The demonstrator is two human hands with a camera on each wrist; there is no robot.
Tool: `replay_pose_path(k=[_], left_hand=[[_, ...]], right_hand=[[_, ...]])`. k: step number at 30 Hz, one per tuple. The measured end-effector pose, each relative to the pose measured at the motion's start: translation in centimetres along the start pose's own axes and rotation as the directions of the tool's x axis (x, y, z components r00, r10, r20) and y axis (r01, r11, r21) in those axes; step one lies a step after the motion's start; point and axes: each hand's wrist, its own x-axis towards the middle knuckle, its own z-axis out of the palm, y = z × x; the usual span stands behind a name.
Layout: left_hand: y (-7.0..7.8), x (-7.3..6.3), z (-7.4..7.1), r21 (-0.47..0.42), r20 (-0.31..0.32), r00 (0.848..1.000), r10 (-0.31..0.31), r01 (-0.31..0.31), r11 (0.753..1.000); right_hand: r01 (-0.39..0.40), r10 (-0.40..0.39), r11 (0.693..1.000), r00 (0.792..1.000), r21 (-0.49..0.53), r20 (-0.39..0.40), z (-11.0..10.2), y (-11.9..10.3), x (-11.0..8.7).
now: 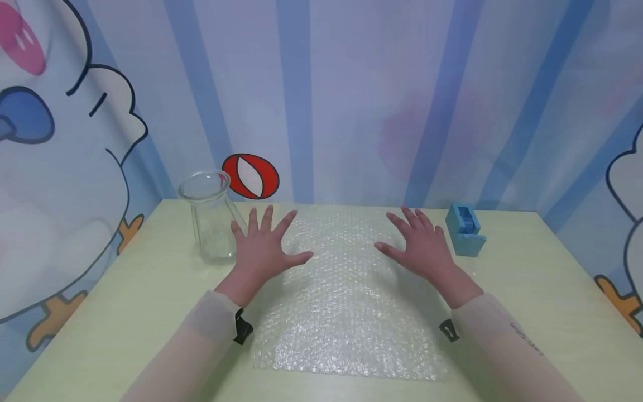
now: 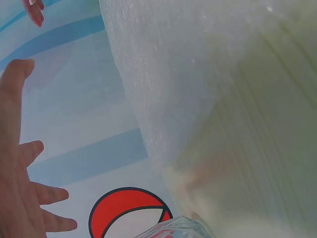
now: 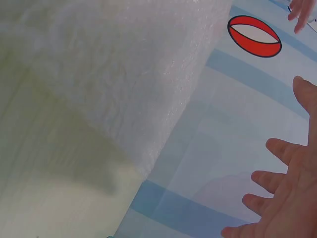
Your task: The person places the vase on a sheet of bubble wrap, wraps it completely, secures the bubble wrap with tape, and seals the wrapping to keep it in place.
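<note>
A sheet of clear bubble wrap (image 1: 346,312) lies flat on the table between and below both hands. My left hand (image 1: 261,251) hovers over its left side with fingers spread, holding nothing. Just left of that hand stands a clear glass jar (image 1: 211,229) with a wide rim, partly overlapped by the fingers in the head view. Over the sheet's right side my right hand (image 1: 424,248) is raised, fingers splayed and nothing in them. Beside it, to the right, sits a blue tape dispenser (image 1: 464,231). Both palms show from the side in the wrist views.
The pale table (image 1: 522,324) ends at a striped blue curtain-like backdrop (image 1: 346,100) printed with cartoon figures and a red-and-white ball (image 1: 251,176). A black strap (image 1: 243,326) shows at the left cuff and another strap (image 1: 449,330) at the right cuff.
</note>
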Motion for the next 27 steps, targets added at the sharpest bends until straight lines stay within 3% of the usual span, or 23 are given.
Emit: replay_pose_path(k=[11,27], left_hand=[[-0.7,-1.2,-0.5,-0.019,-0.027,1.0,-0.016,0.015,1.0],[-2.1,-3.0,-0.4,-0.054,-0.091,0.995,0.032,-0.037,0.998]], right_hand=[[0.084,-0.084,0.996,0.996,0.001,-0.032,0.8,-0.2,-0.3],[0.15,-0.15,0.989,0.989,0.002,-0.007,1.1,-0.9,-0.3]])
